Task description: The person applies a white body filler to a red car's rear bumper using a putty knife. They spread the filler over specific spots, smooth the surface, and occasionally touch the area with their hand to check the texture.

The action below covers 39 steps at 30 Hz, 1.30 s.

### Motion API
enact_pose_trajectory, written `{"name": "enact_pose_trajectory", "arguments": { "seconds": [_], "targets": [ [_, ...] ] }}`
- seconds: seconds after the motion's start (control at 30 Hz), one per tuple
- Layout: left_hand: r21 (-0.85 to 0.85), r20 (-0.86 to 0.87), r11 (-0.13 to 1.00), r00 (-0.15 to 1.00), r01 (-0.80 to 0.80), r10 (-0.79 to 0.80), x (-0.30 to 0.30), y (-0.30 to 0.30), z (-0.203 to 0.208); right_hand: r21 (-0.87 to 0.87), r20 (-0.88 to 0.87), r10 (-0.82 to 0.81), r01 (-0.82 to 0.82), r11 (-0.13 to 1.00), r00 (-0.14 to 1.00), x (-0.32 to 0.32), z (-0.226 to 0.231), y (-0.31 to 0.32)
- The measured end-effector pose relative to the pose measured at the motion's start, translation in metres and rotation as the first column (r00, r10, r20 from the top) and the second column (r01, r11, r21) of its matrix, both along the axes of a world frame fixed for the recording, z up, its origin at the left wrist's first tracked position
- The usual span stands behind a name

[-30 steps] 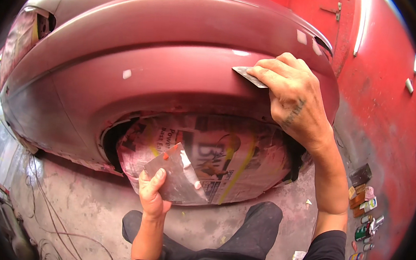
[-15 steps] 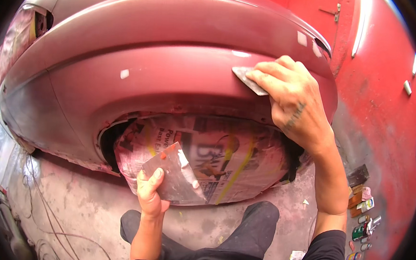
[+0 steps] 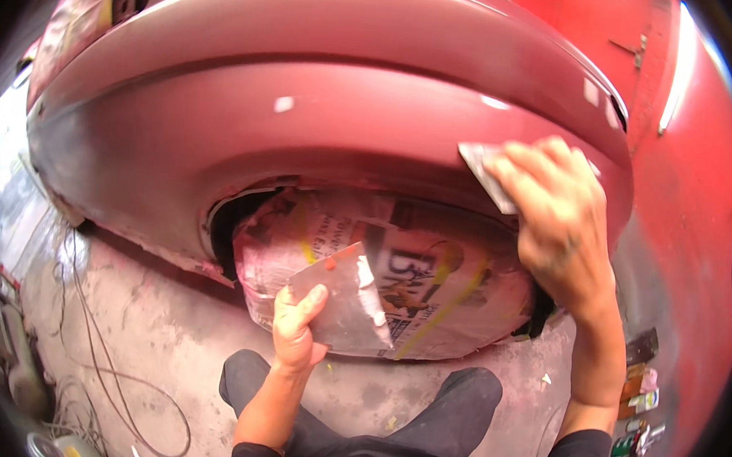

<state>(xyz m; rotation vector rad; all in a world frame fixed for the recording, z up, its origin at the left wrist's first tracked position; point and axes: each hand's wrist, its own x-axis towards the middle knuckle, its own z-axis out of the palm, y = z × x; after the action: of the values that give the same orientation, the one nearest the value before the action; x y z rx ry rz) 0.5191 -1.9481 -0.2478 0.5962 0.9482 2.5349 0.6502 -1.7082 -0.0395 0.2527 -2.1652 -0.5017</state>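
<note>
A dusty concrete floor (image 3: 150,333) runs under a dull red car body panel (image 3: 305,133) that curves right across the view, its wheel arch masked with newspaper (image 3: 430,274), and a brighter red wall (image 3: 692,240) closes off the right side. Far left, thin cables (image 3: 98,355) trail loosely over the floor, down near the lower-left rim where the clutter is too blurred to name. Moving in, the left hand (image 3: 297,329) rises from the lower edge, fingers curled and thumb pressed flat on the face of a flat metal mixing board (image 3: 340,302), pinching it by its lower-left edge; the board is tilted, held up in front of the masked wheel, and its surface shows pale grey smears with a small red dab near the top corner. Below, the person's dark-trousered knees (image 3: 456,393) are bent over the floor. Across to the right, the right hand (image 3: 555,219) is pressed flat against the panel just above the arch's rim, fingers closed down over a grey spreader (image 3: 488,173) whose edge pokes out to the left of the fingertips and lies against the red paint. Far right, low by the wall, a row of small cans and bottles (image 3: 635,412) stands on the floor.
</note>
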Motion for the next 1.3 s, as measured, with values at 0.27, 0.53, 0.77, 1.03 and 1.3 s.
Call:
{"name": "enact_pose_trajectory", "arguments": {
  "seconds": [0.27,0.53,0.77,1.03,1.3],
  "targets": [
    [0.104,0.065,0.994,0.997,-0.047,0.040,-0.013,-0.003,0.017,-0.162,0.116,0.210,-0.190,0.968,0.971,0.022,-0.025,-0.042],
    [-0.077,0.338,0.996,0.941,0.033,-0.005,-0.002,-0.013,0.130,-0.914,-0.070,0.401,-0.220,0.342,0.913,0.019,-0.049,-0.060],
    [-0.296,0.567,0.946,0.821,0.132,0.063,0.019,-0.007,0.208,-0.947,-0.066,0.244,-0.138,0.291,0.968,0.041,0.025,-0.091],
    [-0.317,0.668,0.895,0.744,0.315,-0.026,0.043,-0.003,0.318,-0.916,0.248,0.226,0.152,0.372,0.942,0.073,0.096,-0.111],
    [-0.505,0.360,0.838,0.933,0.207,-0.013,0.024,-0.011,0.396,-0.785,0.330,0.020,0.263,0.561,0.944,0.122,0.180,-0.083]
  ]
}}
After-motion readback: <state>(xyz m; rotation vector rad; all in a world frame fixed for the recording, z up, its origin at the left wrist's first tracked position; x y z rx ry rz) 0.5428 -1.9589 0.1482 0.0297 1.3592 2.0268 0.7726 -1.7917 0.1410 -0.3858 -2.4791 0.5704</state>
